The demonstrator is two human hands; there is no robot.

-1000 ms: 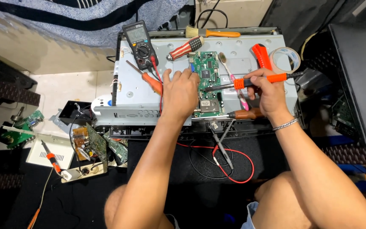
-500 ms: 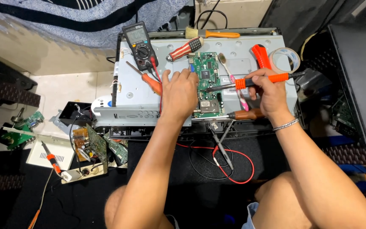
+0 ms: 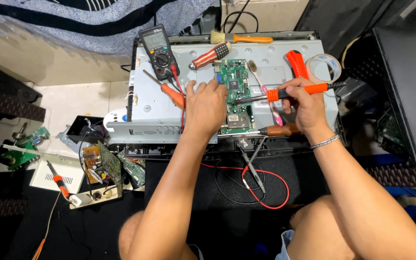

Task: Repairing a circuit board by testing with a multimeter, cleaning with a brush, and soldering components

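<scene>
Two bare hands work over a grey metal chassis [image 3: 169, 103] lying flat on a dark floor, seen from above. The left hand [image 3: 205, 103] rests palm down with fingers spread on the left edge of a green circuit board [image 3: 234, 91] mounted near the middle of the chassis. The right hand [image 3: 306, 103], a silver bracelet [image 3: 324, 141] at its wrist, is closed around an orange-handled soldering iron [image 3: 297, 90] whose metal tip points left and meets the board.

On the chassis lie a black multimeter [image 3: 157, 50] at the top left, an orange screwdriver [image 3: 167, 91] just beside the left hand, a striped-handle screwdriver [image 3: 210, 55], a brush [image 3: 241, 38] along the top edge, a toothbrush [image 3: 263, 94] beside the board, and a roll of tape [image 3: 324, 67] at the top right. Red and black test leads [image 3: 261, 185] loop on the floor between the person's knees. To the lower left, loose circuit boards [image 3: 109, 166] sit near a white box [image 3: 56, 175]. A pale tiled floor [image 3: 71, 101] shows at left, and a striped blue cloth [image 3: 97, 21] lies across the top
</scene>
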